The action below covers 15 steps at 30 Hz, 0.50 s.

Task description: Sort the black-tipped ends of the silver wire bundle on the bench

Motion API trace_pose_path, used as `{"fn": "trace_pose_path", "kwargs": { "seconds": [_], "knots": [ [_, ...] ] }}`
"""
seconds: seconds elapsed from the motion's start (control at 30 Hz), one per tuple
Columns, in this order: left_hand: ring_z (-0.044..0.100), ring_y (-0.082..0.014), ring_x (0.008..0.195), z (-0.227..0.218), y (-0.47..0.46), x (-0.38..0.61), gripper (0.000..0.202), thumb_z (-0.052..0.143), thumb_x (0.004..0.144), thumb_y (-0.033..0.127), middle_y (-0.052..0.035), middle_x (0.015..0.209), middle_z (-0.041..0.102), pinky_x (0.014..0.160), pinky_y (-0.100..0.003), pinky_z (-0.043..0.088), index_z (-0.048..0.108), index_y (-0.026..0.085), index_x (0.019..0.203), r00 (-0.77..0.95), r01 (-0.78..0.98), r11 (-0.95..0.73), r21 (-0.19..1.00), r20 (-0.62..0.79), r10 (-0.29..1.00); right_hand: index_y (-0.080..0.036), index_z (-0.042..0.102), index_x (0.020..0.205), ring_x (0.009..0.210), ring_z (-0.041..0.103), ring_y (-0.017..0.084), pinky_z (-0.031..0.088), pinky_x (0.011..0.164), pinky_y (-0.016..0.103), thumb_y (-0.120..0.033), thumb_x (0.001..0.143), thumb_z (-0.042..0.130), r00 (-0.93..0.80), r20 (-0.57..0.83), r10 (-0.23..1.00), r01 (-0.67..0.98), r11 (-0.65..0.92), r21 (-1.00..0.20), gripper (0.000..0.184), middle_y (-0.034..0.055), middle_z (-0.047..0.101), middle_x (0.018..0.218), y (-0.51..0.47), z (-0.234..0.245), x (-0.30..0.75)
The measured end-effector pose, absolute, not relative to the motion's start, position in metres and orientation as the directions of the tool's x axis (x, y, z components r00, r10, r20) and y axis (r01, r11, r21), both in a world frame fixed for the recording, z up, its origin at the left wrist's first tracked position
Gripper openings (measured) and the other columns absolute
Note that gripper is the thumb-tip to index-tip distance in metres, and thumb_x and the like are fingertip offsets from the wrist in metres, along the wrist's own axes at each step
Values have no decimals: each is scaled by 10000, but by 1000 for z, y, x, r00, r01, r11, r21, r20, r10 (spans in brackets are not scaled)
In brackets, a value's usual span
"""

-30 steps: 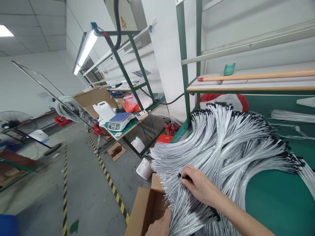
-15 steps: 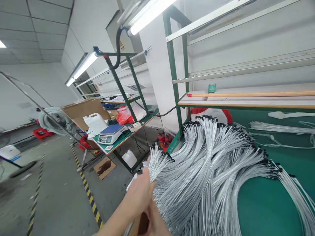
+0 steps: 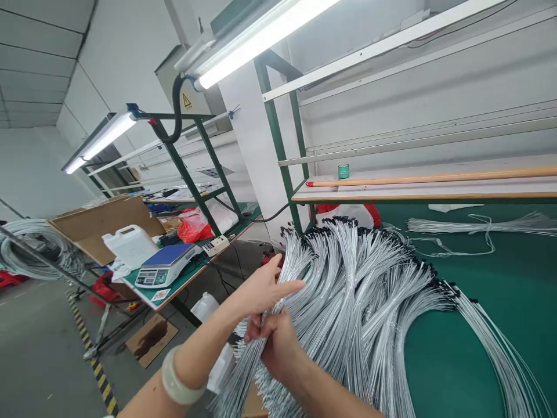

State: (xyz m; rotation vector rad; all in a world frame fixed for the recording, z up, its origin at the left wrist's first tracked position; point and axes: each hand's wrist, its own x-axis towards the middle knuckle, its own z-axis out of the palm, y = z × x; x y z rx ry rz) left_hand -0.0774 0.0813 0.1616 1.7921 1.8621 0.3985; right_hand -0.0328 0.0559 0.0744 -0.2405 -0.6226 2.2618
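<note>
A large pile of grey-white wires (image 3: pixel 348 302) with black ends lies in bundles over the left end of the green table. My right hand (image 3: pixel 281 342) is closed around the middle of one wire bundle (image 3: pixel 293 264) at the pile's left edge. That bundle's black-tipped end points away from me, and its other end hangs down at lower left. Just above, my left hand (image 3: pixel 263 290) is against the same bundle with thumb and fingers spread apart. A pale bangle (image 3: pixel 176 377) is on my left wrist.
A shelf with a long wooden pole (image 3: pixel 413 177) and a green tin (image 3: pixel 343 171) runs behind the table (image 3: pixel 456 360). To the left, another bench carries a scale (image 3: pixel 165 267) and a white jug (image 3: pixel 130 247). More thin wires (image 3: pixel 478 225) lie at the back right.
The view has turned right. The bundle has come to rest beside the pile. My left hand has loosened from around it and spread its fingers, and my right hand now shows closed on it.
</note>
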Motion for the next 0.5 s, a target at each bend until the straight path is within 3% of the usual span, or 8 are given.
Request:
{"fn": "trace_pose_path", "kwargs": {
  "seconds": [0.1,0.17,0.23,0.3,0.33,0.4,0.43,0.5],
  "knots": [
    [449,-129,1026,162,98,-88,751,538,714,490,-54,1225,378,862,-241,412,222,138,1298,-30,446,88,891,-84,996,-25,37,685,461,272,19,250,526,161,-159,402,286,-773,170,611,-615,-658,-435,400,38,85,557,89,80,-22],
    [429,-139,1046,148,105,-100,634,531,731,470,-72,1208,386,841,-261,434,336,109,1215,-175,293,-17,956,71,982,-44,179,769,456,275,9,277,540,181,-125,437,283,-735,293,611,-677,-636,-371,357,33,100,579,108,77,-15],
    [420,-151,1037,124,104,-115,659,522,721,500,-97,1164,414,892,-297,382,349,66,1186,-262,325,-30,945,120,958,-115,258,1015,449,278,-1,273,512,168,-93,474,252,-687,376,622,-727,-601,-333,542,35,96,597,125,70,-9],
    [368,-204,1098,95,95,-127,805,510,633,623,-143,1196,381,891,-321,357,368,36,1164,-144,315,38,948,8,989,-137,246,1109,454,278,-6,263,512,158,-99,466,221,-670,416,614,-740,-596,-311,644,35,65,597,138,60,-3],
    [355,-213,1121,82,89,-132,773,430,672,662,-115,1251,336,843,-329,383,356,99,1197,61,253,126,959,-146,987,-126,245,1145,443,256,-8,249,499,151,-111,459,214,-668,429,608,-741,-593,-314,687,30,48,590,144,55,0],
    [523,-213,877,60,78,-135,533,547,713,394,-181,974,521,784,-328,366,463,4,1066,519,231,289,929,-369,771,-71,251,1176,421,232,-10,246,482,149,-121,442,204,-672,438,597,-739,-584,-336,737,18,25,579,154,46,5],
    [546,-191,818,53,74,-134,657,532,697,317,-164,1032,506,778,-336,361,293,53,1249,607,194,362,912,-402,686,-42,255,1175,410,216,-10,245,466,146,-126,439,202,-683,439,584,-729,-582,-359,742,12,19,570,159,42,7],
    [500,-122,766,47,75,-128,573,576,674,362,-57,781,530,721,-229,357,452,87,1161,434,418,354,837,-526,731,-15,258,1155,388,196,-6,257,446,146,-129,420,201,-701,431,568,-713,-573,-405,747,6,26,544,172,36,11]
  ]
}}
